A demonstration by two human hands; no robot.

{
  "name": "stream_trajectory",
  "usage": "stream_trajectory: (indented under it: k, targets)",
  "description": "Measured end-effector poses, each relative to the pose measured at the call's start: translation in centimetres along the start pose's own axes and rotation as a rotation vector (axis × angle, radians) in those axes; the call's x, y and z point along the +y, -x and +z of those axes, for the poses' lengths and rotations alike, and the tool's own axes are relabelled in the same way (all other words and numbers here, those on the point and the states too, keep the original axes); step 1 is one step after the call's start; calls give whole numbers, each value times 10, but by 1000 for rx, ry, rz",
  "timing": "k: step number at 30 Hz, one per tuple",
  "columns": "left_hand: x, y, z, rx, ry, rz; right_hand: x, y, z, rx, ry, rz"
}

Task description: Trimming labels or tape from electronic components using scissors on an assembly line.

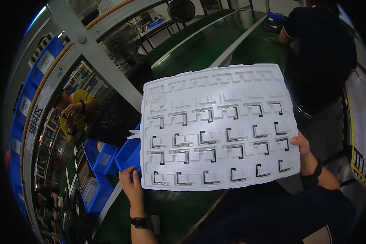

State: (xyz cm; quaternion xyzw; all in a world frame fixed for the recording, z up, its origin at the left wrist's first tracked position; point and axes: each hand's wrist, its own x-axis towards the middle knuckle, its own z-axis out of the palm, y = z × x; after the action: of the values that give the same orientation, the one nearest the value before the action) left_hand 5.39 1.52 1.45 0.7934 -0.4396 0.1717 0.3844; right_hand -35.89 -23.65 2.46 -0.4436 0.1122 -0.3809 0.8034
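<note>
A white moulded plastic tray (215, 99) is held up in front of me, tilted so its face shows. My left hand (130, 183) grips its lower left edge, with some fingers hidden behind it. On the right edge, my right hand (304, 147) has its thumb over the rim, the other fingers out of sight behind. Several small L-shaped metal brackets (207, 155) lie in the recesses of the lower rows. The top rows of recesses hold no brackets, and a white paper label (155, 99) sits at the upper left.
Blue bins (99, 191) stand left of the tray, beside a grey metal post (105, 61). A green conveyor bench (203, 36) runs away beyond the tray. One person in dark clothes (319, 49) works at far right; another in yellow (79, 105) is at left.
</note>
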Motion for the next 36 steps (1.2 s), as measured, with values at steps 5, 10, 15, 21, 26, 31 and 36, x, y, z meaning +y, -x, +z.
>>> stream_trajectory:
  k: [5, 10, 15, 21, 26, 31, 36]
  targets:
    - [6, 1, -3, 11, -10, 25, 5, 0, -6, 58, -40, 12]
    - [4, 2, -8, 15, -17, 11, 11, 0, -15, 82, -57, 23]
    - [0, -5, -2, 25, -35, 38, 14, -3, -33, 112, -38, 62]
    - [6, -10, -4, 32, -24, 25, 10, -8, -38, 110, 23, 92]
    - [6, -9, -3, 21, -23, 22, 15, -8, -47, 124, -3, 118]
    - [12, -6, -6, 22, -22, 18, 18, -4, -58, 91, -34, 171]
    - [15, -8, -8, 16, -17, 15, 15, -2, -53, 126, -34, 173]
